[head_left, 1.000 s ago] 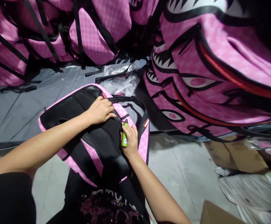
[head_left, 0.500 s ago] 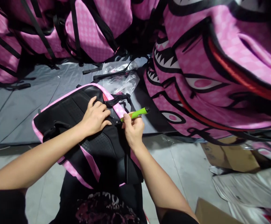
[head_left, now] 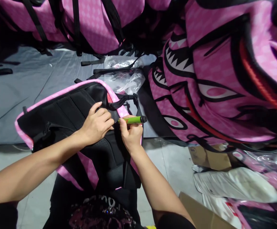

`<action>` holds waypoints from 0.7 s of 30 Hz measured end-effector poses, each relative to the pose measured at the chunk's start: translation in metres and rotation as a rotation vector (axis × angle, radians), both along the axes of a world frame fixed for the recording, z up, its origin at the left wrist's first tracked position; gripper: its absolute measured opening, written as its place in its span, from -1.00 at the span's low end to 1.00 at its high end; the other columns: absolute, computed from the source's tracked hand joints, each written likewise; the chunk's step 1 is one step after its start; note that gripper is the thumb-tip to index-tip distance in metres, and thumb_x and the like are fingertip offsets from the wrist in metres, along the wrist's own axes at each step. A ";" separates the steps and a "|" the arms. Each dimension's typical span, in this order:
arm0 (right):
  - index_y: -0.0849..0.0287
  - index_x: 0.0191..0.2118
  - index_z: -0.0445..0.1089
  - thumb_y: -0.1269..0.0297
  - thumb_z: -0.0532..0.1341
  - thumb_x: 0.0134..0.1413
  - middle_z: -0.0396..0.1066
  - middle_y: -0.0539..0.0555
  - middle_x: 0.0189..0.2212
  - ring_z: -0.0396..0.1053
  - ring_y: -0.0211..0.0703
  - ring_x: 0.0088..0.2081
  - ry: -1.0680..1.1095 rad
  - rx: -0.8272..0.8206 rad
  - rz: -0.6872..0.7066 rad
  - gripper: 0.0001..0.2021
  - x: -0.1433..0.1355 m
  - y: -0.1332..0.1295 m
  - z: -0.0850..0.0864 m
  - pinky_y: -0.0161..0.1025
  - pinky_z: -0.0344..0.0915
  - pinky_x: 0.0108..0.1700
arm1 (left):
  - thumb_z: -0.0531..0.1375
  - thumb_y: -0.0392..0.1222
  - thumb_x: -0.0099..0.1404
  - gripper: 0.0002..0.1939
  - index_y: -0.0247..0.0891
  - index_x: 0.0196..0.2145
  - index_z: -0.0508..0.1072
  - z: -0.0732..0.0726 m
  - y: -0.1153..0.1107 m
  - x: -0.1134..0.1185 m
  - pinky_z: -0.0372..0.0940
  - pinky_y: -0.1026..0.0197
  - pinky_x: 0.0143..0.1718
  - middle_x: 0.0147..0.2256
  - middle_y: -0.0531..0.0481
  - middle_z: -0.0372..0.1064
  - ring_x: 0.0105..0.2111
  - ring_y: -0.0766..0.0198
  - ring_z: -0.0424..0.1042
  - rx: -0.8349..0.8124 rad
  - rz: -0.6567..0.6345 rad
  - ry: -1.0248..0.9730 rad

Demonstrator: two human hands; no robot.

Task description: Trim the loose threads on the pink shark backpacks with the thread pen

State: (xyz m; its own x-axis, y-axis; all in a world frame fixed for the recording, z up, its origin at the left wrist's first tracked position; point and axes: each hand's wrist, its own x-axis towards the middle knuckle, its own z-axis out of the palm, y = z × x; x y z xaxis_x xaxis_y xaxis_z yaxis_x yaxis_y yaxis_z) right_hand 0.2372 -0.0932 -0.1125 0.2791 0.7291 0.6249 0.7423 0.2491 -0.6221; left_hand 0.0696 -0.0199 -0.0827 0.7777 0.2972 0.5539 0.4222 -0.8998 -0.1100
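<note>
The right hand (head_left: 131, 135), in the middle of the frame, grips a green pen-shaped tool (head_left: 135, 120) between thumb and fingers. The tool is slim and bright green, its dark rounded end pointing right and its other end at the fabric just beside the left fingertips. The left hand (head_left: 97, 125) lies on the backpack (head_left: 81, 105) with bent fingers; whether it pinches the cloth, I cannot tell. The backpack sits at centre-left, slanted, black back panel up, with a pink checked border and a black strap (head_left: 123, 101) looping at its upper right corner.

Half a second ago the tool slanted up to the right; now it is nearly level. The backpack's left end has moved farther left in the frame, and the left hand is still on the panel.

The panel looks matt and padded, with ridged strips; the border is smooth and curved. Above the strap, a clear plastic bag (head_left: 126, 79) lies crinkled and shiny on a grey cloth (head_left: 16, 92) with creases. Pink backpacks (head_left: 93, 25) with black straps fill the top left. At right, stacked backpacks (head_left: 214, 92) show printed eyes, jagged white teeth and red trim. A brown cardboard box (head_left: 217, 159) and a wrinkled pale sack (head_left: 236, 184) lie at lower right.
</note>
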 end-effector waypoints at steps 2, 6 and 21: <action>0.22 -0.32 0.39 0.17 0.12 0.39 0.50 0.11 -0.40 0.45 -0.20 -0.44 -0.027 -0.001 -0.013 -0.71 0.001 0.000 -0.001 -0.27 0.30 -0.34 | 0.21 -0.15 0.36 -0.83 -0.24 -0.39 0.40 -0.001 0.001 0.000 0.05 -0.09 0.26 -0.39 0.03 0.35 -0.21 0.17 0.31 0.001 0.000 -0.002; 0.23 -0.33 0.40 0.16 0.12 0.39 0.50 0.12 -0.39 0.46 -0.18 -0.42 -0.011 -0.034 -0.018 -0.70 0.001 -0.001 -0.003 -0.28 0.30 -0.32 | 0.20 -0.12 0.38 -0.80 -0.24 -0.39 0.39 -0.003 0.001 0.000 0.06 -0.08 0.26 -0.39 0.03 0.33 -0.21 0.18 0.30 0.014 0.004 -0.004; 0.23 -0.37 0.44 -0.10 0.05 0.36 0.46 0.10 -0.51 0.42 -0.14 -0.49 0.147 -0.282 -0.099 -0.50 -0.003 0.002 0.002 -0.22 0.21 -0.35 | 0.16 -0.12 0.42 -0.78 -0.23 -0.38 0.38 -0.004 0.003 0.001 0.16 -0.08 0.22 -0.40 0.04 0.32 -0.23 0.18 0.31 0.041 0.012 0.001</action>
State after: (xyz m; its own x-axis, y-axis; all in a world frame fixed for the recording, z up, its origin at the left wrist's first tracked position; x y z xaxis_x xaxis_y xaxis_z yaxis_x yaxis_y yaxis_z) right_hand 0.2343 -0.0915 -0.1109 0.4298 0.8323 0.3502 0.6511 -0.0170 -0.7588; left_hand 0.0707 -0.0171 -0.0865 0.7746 0.2839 0.5651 0.4331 -0.8893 -0.1469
